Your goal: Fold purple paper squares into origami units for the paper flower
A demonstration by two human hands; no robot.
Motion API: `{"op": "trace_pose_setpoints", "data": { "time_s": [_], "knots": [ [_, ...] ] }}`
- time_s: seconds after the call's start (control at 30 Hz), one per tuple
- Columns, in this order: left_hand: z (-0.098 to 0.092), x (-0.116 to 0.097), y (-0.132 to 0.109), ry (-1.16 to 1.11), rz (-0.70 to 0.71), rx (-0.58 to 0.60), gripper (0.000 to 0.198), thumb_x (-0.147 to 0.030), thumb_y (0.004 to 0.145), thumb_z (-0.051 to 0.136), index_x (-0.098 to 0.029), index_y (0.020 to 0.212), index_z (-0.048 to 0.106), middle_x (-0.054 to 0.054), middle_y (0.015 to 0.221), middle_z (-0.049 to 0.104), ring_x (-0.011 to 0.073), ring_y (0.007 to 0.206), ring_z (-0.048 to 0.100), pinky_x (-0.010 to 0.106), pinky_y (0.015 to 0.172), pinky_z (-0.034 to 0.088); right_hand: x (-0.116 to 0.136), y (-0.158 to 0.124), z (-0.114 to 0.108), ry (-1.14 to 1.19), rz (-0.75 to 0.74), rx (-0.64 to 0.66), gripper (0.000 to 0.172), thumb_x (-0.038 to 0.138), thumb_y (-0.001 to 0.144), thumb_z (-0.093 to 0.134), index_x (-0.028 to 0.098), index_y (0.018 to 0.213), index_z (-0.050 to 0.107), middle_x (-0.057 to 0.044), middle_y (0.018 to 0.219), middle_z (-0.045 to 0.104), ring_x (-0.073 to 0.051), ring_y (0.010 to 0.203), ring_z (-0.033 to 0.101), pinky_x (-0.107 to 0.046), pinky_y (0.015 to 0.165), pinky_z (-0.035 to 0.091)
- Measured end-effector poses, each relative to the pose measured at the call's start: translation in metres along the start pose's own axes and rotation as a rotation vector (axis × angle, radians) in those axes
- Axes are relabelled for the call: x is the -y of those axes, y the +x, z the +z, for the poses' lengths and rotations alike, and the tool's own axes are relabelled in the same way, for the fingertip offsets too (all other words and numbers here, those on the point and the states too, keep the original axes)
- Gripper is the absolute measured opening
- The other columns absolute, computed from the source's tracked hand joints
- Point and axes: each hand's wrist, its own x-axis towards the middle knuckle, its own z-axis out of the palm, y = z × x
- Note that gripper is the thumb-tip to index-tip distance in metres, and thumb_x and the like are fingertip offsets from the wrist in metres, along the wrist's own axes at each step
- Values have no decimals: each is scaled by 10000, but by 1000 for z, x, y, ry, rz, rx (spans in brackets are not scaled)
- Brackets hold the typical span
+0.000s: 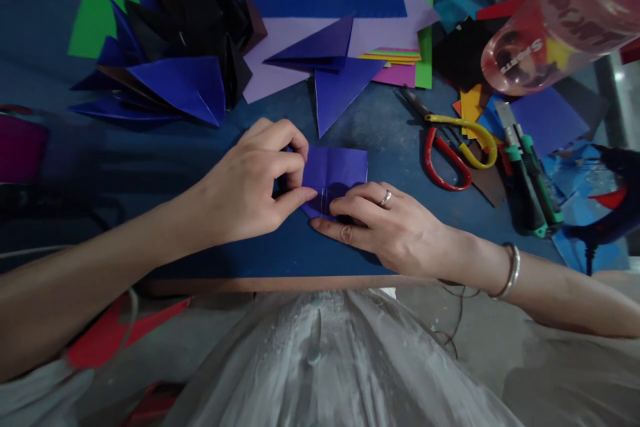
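Observation:
A small purple sheet of paper [345, 165] with crease lines lies near the front edge of the blue table. My left hand [255, 180] pinches its left side, thumb on top and the other fingers curled. My right hand [390, 223], with a ring on one finger, presses on the lower right part, its fingers bent and one finger along the bottom edge. The lower edge of the paper appears partly folded, and the fingers hide some of it. Just beyond the hands lie two folded purple paper pieces [345, 87].
Folded black and purple paper pieces [175, 47] are heaped at the back left. To the right lie scissors [450, 147] with red and yellow handles, green-black cutters [533, 180], paper scraps [550, 117] and a pink bottle [555, 33]. Lilac paper [285, 40] lies behind.

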Motion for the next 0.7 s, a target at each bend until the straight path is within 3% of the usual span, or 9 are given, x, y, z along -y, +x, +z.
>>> {"op": "trace_pose_setpoints", "data": {
  "time_s": [0.33,0.47,0.57,0.7],
  "knots": [
    [0,0,-5,20,-50,-3,251,-299,1048,639,-207,823,573,70,1185,634,234,1029,615,428,938,561,0,0,1,-5,2,1,444,66,1079,427,123,1461,645,-123,1281,726,-253,1191,596,-411,957,569],
    [-2,0,-8,73,-129,24,142,-309,1021,669,-202,991,580,105,1346,595,298,1185,605,505,1044,547,0,0,0,5,5,1,434,70,1083,430,128,1450,653,-117,1285,724,-246,1191,596,-409,959,577],
    [-3,4,-9,86,-144,33,191,-303,1004,676,-204,1126,568,139,1432,565,342,1302,579,563,1136,505,0,1,0,-1,3,-3,431,62,1083,434,125,1448,654,-112,1275,722,-244,1178,595,-405,960,576],
    [-7,11,-10,97,-137,19,243,-296,994,684,-171,1178,586,198,1445,570,388,1336,577,633,1147,481,0,0,0,3,0,-9,427,64,1081,438,122,1444,656,-110,1266,715,-246,1174,593,-399,956,573]
  ]
}}
